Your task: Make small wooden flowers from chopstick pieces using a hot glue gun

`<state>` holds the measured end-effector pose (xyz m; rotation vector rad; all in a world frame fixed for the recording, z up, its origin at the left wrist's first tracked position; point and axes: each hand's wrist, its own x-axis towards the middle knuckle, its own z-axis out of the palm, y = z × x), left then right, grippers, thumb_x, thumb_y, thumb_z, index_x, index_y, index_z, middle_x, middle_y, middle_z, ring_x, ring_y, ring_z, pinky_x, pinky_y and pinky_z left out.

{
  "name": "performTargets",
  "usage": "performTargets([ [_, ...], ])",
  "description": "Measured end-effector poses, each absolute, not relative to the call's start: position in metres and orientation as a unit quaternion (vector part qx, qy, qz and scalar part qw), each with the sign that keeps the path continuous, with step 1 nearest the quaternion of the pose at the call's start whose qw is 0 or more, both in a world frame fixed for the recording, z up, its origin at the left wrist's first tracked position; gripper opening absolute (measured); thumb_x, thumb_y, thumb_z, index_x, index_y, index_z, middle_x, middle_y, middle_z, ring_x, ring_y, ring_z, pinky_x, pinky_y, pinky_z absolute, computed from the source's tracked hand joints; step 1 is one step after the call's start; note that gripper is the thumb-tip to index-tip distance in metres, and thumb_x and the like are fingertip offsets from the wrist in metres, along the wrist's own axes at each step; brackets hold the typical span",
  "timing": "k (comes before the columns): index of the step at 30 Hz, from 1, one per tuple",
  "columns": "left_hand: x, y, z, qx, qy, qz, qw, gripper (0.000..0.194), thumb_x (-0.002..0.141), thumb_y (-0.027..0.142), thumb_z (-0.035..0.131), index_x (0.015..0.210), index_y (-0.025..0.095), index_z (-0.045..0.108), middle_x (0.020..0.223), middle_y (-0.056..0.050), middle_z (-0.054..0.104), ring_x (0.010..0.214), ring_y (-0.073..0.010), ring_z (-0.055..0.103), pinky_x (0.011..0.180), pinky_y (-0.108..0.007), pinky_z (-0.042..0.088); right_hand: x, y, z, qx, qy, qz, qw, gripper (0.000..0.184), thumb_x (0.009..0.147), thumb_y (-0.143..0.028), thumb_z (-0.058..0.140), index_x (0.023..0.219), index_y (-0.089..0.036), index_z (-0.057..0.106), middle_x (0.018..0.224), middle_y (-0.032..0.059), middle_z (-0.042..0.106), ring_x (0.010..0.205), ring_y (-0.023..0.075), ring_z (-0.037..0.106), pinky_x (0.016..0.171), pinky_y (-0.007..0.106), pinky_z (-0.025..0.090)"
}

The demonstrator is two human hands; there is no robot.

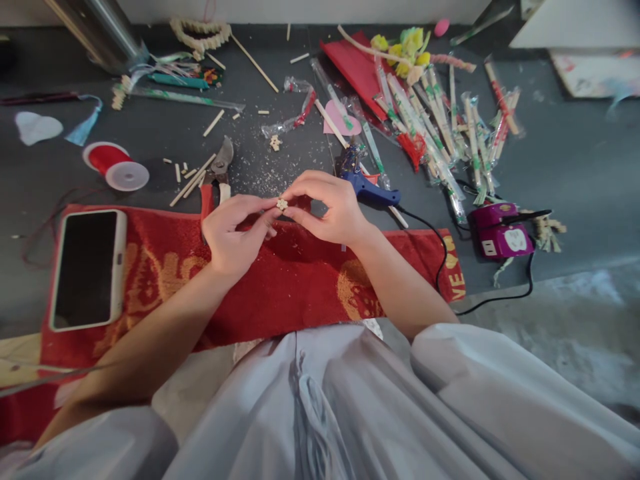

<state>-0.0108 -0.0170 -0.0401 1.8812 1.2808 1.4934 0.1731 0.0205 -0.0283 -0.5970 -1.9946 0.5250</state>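
Between the fingertips of both hands is a small pale cluster of short stick pieces (283,205), shaped like a little flower. My left hand (235,230) pinches it from the left, and my right hand (325,205) pinches it from the right. Both hands hover over the back edge of a red towel (300,287). Red-handled cutters (220,163) lie just beyond my left hand, beside cut sticks (193,180). A blue glue gun (367,187) rests to the right of my right hand. A similar small cluster (275,142) lies farther back among shavings.
A phone (86,267) lies on the towel at left, near a red thread spool (117,167). Wrapped chopsticks (430,127) are heaped at back right. A purple power adapter (501,230) with black cords sits near the table's right front edge. A metal cylinder (100,33) stands at back left.
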Motion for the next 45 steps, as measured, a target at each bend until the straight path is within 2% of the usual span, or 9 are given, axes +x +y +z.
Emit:
performTargets([
  [6,-0.011,-0.017,-0.037,0.705,0.412,0.55,0.174,0.01,0.086,0.023,0.07,0.094,0.022,0.076,0.081,0.0,0.074,0.053,-0.0072,0.064,0.053,-0.021,0.053,0.171,0.018,-0.024,-0.26,-0.784,0.305,0.475,0.014,0.092,-0.026,0.062,0.087,-0.013,0.066,0.079,0.0009,0.064,0.071,0.0068,0.057,0.062,0.019,0.046],
  [9,-0.012,-0.017,-0.035,0.741,0.387,0.54,0.098,0.013,0.087,0.023,0.068,0.098,0.022,0.075,0.085,-0.001,0.075,0.067,-0.0114,0.069,0.064,-0.025,0.057,0.171,0.018,-0.021,-0.268,-0.742,0.4,0.466,0.022,0.092,-0.034,0.062,0.088,-0.013,0.066,0.081,0.0008,0.064,0.071,0.0059,0.056,0.061,0.018,0.046],
  [12,-0.014,-0.017,-0.033,0.763,0.367,0.53,0.046,0.015,0.089,0.022,0.064,0.1,0.022,0.074,0.088,-0.001,0.075,0.074,-0.0122,0.069,0.066,-0.025,0.057,0.172,0.018,-0.02,-0.24,-0.68,0.507,0.472,0.026,0.09,-0.038,0.065,0.089,-0.012,0.065,0.08,-0.0004,0.062,0.068,0.0041,0.056,0.06,0.016,0.046],
  [17,-0.015,-0.017,-0.032,0.759,0.356,0.542,0.05,0.015,0.089,0.021,0.065,0.101,0.023,0.073,0.09,-0.001,0.073,0.079,-0.0135,0.068,0.075,-0.029,0.057,0.172,0.019,-0.021,-0.194,-0.611,0.6,0.479,0.027,0.087,-0.037,0.071,0.088,-0.011,0.064,0.076,-0.0025,0.06,0.063,0.0019,0.055,0.058,0.014,0.047],
  [22,-0.016,-0.016,-0.035,0.75,0.352,0.554,0.086,0.02,0.09,0.03,0.066,0.11,0.028,0.068,0.092,0.0,0.071,0.078,-0.0128,0.066,0.079,-0.032,0.057,0.171,0.018,-0.019,-0.19,-0.6,0.623,0.464,0.03,0.085,-0.039,0.073,0.087,-0.011,0.064,0.074,-0.003,0.06,0.062,0.0017,0.056,0.058,0.014,0.048],
  [26,-0.016,-0.016,-0.034,0.765,0.352,0.537,0.048,0.022,0.091,0.031,0.064,0.113,0.028,0.067,0.091,-0.001,0.07,0.077,-0.0126,0.066,0.074,-0.029,0.057,0.17,0.018,-0.02,-0.194,-0.605,0.626,0.452,0.031,0.084,-0.04,0.073,0.087,-0.011,0.064,0.075,-0.0029,0.06,0.061,0.0013,0.054,0.056,0.013,0.046],
  [30,-0.015,-0.017,-0.033,0.781,0.349,0.518,0.009,0.019,0.09,0.028,0.064,0.108,0.026,0.071,0.087,-0.001,0.071,0.075,-0.0121,0.066,0.069,-0.025,0.056,0.169,0.019,-0.022,-0.202,-0.611,0.624,0.443,0.031,0.085,-0.04,0.072,0.088,-0.011,0.064,0.073,-0.0036,0.058,0.06,0.0011,0.052,0.054,0.012,0.043],
  [37,-0.016,-0.016,-0.036,0.763,0.415,0.494,0.004,0.024,0.093,0.041,0.059,0.099,0.024,0.075,0.084,-0.002,0.07,0.075,-0.0128,0.065,0.069,-0.027,0.055,0.169,0.019,-0.023,-0.201,-0.611,0.634,0.429,0.033,0.085,-0.042,0.072,0.09,-0.011,0.063,0.074,-0.0037,0.058,0.061,0.0012,0.052,0.056,0.012,0.044],
  [45,-0.011,-0.02,-0.029,0.784,0.344,0.516,-0.013,0.016,0.089,0.02,0.064,0.101,0.024,0.073,0.087,-0.001,0.074,0.075,-0.0125,0.068,0.067,-0.025,0.057,0.17,0.02,-0.026,-0.211,-0.617,0.61,0.449,0.032,0.087,-0.042,0.069,0.09,-0.011,0.062,0.075,-0.0034,0.058,0.062,0.0013,0.053,0.057,0.013,0.045],
])
